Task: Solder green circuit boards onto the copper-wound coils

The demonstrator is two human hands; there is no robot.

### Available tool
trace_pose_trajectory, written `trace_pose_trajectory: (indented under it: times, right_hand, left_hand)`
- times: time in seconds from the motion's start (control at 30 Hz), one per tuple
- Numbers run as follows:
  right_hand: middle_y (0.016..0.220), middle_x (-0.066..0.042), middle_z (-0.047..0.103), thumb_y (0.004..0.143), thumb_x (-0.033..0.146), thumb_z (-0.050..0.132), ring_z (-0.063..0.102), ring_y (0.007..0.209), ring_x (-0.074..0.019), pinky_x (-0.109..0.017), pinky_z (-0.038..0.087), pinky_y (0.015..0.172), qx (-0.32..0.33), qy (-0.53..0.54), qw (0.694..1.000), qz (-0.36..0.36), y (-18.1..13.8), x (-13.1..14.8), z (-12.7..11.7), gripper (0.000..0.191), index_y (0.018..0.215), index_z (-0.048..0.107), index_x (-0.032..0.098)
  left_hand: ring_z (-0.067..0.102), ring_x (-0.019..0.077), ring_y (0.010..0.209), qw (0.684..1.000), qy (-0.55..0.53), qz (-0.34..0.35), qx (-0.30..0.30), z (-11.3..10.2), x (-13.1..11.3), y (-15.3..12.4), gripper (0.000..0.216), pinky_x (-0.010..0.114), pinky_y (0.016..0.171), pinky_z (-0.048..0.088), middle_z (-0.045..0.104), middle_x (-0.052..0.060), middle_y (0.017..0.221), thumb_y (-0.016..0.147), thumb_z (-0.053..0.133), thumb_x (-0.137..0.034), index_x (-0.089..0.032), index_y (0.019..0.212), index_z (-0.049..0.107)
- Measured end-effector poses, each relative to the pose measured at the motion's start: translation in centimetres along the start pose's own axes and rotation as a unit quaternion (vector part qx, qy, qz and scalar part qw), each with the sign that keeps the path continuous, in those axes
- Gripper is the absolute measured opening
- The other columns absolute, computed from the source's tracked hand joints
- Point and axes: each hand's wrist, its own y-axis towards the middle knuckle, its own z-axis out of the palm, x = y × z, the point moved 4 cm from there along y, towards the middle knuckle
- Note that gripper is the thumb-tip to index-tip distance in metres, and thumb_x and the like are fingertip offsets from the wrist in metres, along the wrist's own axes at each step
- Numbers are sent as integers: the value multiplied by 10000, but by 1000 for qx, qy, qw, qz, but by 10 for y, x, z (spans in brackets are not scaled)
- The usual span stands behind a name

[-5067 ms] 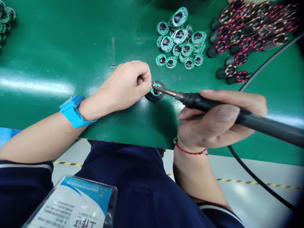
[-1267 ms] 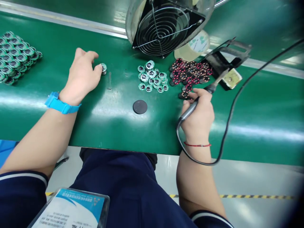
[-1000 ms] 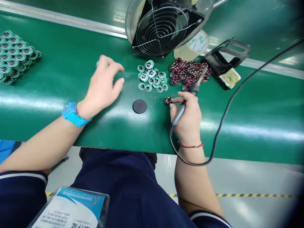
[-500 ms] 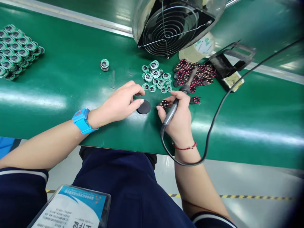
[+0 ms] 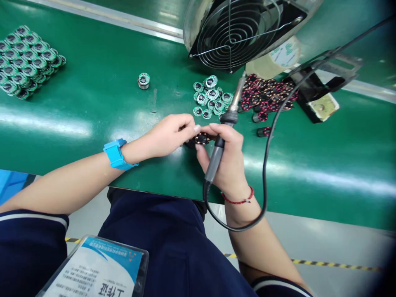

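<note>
My right hand [image 5: 227, 163] is closed round a soldering iron [image 5: 220, 138], whose tip points up and away toward the fan. Its thumb and forefinger also pinch a small black part with a copper-red coil [image 5: 201, 139]. My left hand [image 5: 168, 134], with a blue wrist strap [image 5: 116, 153], has its fingertips pinched on the same coil part from the left. Both hands meet over a black round pad [image 5: 188, 144], mostly hidden beneath them.
A pile of round green circuit boards [image 5: 210, 97] and a pile of coil parts [image 5: 267, 93] lie just beyond my hands. One assembled piece [image 5: 144, 80] stands alone at the left, with several stacked [image 5: 26, 53] further left. A fan [image 5: 244, 29], tape roll [image 5: 275, 60], iron stand [image 5: 323, 97] and cable [image 5: 266, 173] are at the back and right.
My right hand has carried the coil part left over the black pad, and my left fingers have closed on it. The iron now points more upright.
</note>
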Motion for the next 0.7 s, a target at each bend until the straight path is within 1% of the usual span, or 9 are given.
trace_pose_trajectory:
  times: [0.1,0.17,0.23,0.33,0.4,0.47,0.57,0.63,0.7]
  right_hand:
    - [1199,-47,660,896,222,599,688,1076,-224,-452,583,928,-6,38,999,31,-3,-7,-2,545,1363,353,357]
    - [1199,-47,666,904,238,598,686,1093,-225,-458,575,947,-3,60,997,44,-5,-12,0,531,1357,349,359]
    - [1197,-46,673,905,253,609,683,1101,-221,-465,561,977,3,78,995,56,-6,-17,4,534,1354,341,356]
    - [1177,-51,688,898,243,610,681,1076,-220,-475,553,982,24,97,993,64,-6,-23,14,514,1340,359,318]
    - [1156,-53,701,889,215,598,673,1062,-231,-474,562,944,46,84,994,60,-6,-24,19,472,1311,403,294]
    - [1167,-61,705,871,190,597,663,1080,-242,-474,562,936,59,72,995,48,-6,-23,21,475,1305,426,278]
    - [1262,-86,671,850,189,610,648,1159,-246,-478,553,990,35,98,994,37,-7,-23,16,548,1351,401,265]
    - [1296,-90,652,855,192,600,639,1198,-243,-479,555,1006,3,113,993,45,-9,-25,10,552,1362,395,271]
    - [1272,-85,662,864,184,583,649,1188,-240,-480,567,993,-26,110,992,61,-10,-28,5,523,1348,412,283]
  left_hand:
    - [450,52,522,992,-98,-54,-54,-10,3,4,323,200,510,358,501,-38,599,981,503,-226,-179,666,451]
    - [432,35,493,985,-122,-79,-96,-18,4,6,338,180,482,341,493,-41,596,992,496,-217,-177,661,443]
    - [428,29,486,981,-127,-83,-122,-25,5,8,342,172,477,337,487,-41,598,1000,484,-214,-173,662,451]
    - [442,33,503,983,-106,-62,-135,-31,7,9,322,180,501,361,502,-36,626,999,479,-216,-171,680,470]
    - [455,43,527,987,-70,-40,-138,-34,10,11,280,194,527,381,525,-29,660,980,496,-205,-172,702,483]
    - [477,60,563,991,-13,-18,-130,-35,13,16,193,211,554,398,547,-23,689,933,536,-161,-169,741,516]
    - [544,95,665,989,113,21,-89,-31,15,27,66,240,647,445,605,0,767,852,583,-91,-151,837,607]
    - [591,131,772,974,214,41,-62,-25,12,36,115,281,756,480,642,28,856,846,591,-92,-141,925,658]
    - [618,185,882,949,310,41,-46,-17,7,44,167,340,846,494,652,61,939,870,598,-134,-137,1017,678]
